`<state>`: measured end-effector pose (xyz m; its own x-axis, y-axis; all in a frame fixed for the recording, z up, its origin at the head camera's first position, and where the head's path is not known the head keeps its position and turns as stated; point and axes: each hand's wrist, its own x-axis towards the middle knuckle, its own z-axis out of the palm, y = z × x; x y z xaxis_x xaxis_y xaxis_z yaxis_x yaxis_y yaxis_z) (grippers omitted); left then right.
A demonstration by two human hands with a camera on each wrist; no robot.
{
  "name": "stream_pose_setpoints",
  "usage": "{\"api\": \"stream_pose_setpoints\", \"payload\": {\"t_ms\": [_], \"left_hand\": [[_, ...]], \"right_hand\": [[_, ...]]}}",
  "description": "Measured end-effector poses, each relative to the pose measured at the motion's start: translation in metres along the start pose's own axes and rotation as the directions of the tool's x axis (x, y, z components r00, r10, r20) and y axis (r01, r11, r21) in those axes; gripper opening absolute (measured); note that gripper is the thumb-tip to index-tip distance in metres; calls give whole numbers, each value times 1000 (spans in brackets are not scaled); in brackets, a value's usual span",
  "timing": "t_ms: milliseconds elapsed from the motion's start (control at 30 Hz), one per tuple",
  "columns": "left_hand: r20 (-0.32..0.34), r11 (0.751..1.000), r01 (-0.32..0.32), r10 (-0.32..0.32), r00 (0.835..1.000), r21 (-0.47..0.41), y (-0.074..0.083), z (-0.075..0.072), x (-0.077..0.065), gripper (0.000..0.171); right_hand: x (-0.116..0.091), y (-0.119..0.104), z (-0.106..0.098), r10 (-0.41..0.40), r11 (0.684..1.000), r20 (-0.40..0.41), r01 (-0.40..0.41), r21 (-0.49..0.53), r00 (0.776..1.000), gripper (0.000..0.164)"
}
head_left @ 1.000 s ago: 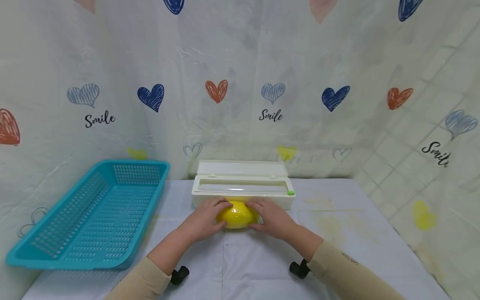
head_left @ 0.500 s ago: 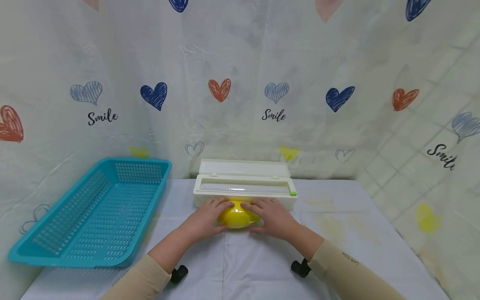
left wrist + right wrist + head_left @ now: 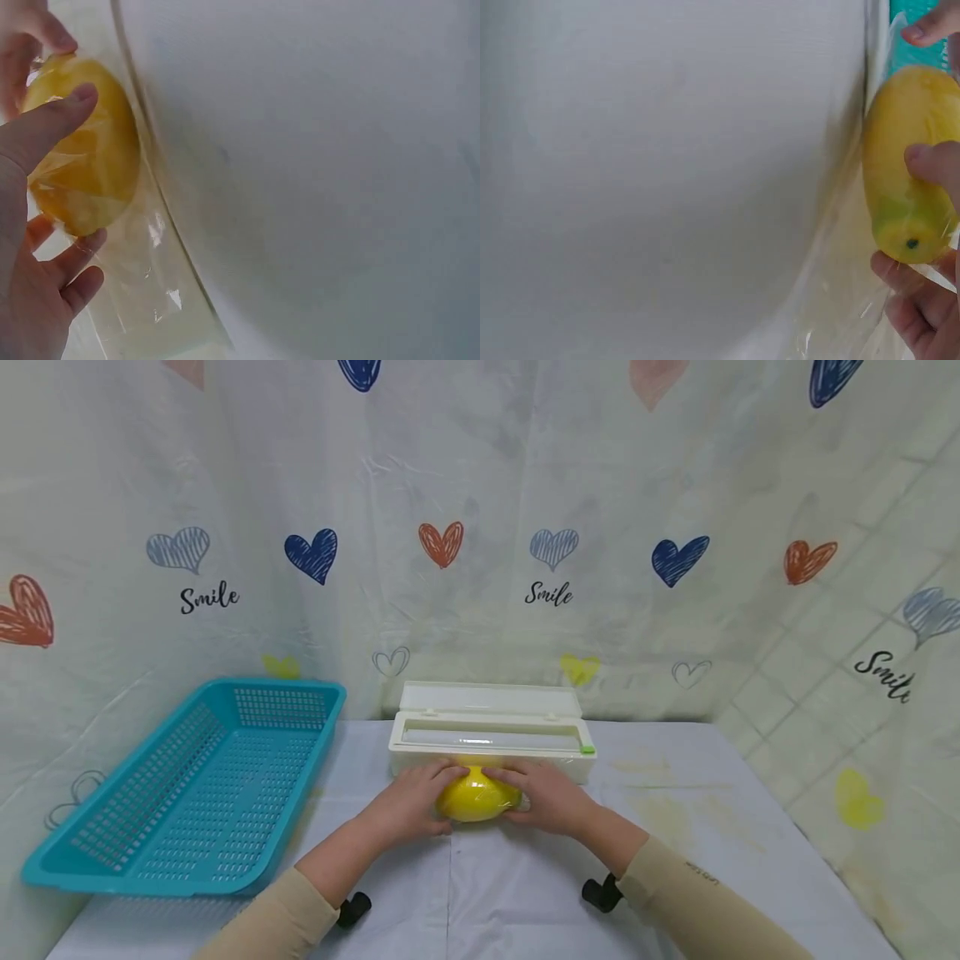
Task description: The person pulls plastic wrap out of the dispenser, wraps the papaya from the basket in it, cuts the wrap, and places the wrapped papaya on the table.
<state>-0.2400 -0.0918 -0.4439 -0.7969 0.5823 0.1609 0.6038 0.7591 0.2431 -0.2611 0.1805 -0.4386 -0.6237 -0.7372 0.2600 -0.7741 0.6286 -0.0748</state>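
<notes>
A glossy yellow oval fruit [image 3: 477, 795], wrapped in clear film, is held between both hands, close in front of a white cling film dispenser [image 3: 491, 762]. My left hand [image 3: 408, 802] grips its left end, fingers over the top and thumb on the near side. At the other end, my right hand [image 3: 551, 797] grips it the same way. In the right wrist view, the fruit [image 3: 907, 180] shows a greenish tip with a dark spot. Loose clear film [image 3: 142, 277] stretches from beside the fruit in the left wrist view.
The dispenser's lid [image 3: 487, 697] stands raised at the back, and a green slider [image 3: 587, 749] sits at its right end. A turquoise perforated basket [image 3: 258, 852] stands on the left of the white-covered table [image 3: 660, 860]. Behind hangs a heart-printed curtain [image 3: 480, 460].
Both hands stay at the fruit. The left thumb has slid slightly lower on its near side, and the fruit has tilted a little. The head view has shifted slightly.
</notes>
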Motion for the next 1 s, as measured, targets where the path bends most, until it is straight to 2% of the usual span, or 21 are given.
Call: {"api": "stream_pose_setpoints", "payload": {"t_ms": [133,300,500,733,1000], "left_hand": [[10,1000,10,-10,1000,14,4,-3,0,89],[-1,1000,20,-20,1000,12,8,-6,1,95],[-49,999,1,1,999,42,9,-8,6,83],[-19,999,34,-35,999,-31,6,-13,9,84],[33,992,45,-41,999,-122,9,-27,10,83]], "right_hand": [[-1,0,-11,63,986,58,-72,148,996,69],[-2,0,-20,102,962,97,-123,242,990,70],[-4,0,-26,131,929,113,-162,333,985,65],[-7,-2,-35,179,927,124,-209,311,976,66],[-15,3,-53,231,958,52,-236,163,972,77]]}}
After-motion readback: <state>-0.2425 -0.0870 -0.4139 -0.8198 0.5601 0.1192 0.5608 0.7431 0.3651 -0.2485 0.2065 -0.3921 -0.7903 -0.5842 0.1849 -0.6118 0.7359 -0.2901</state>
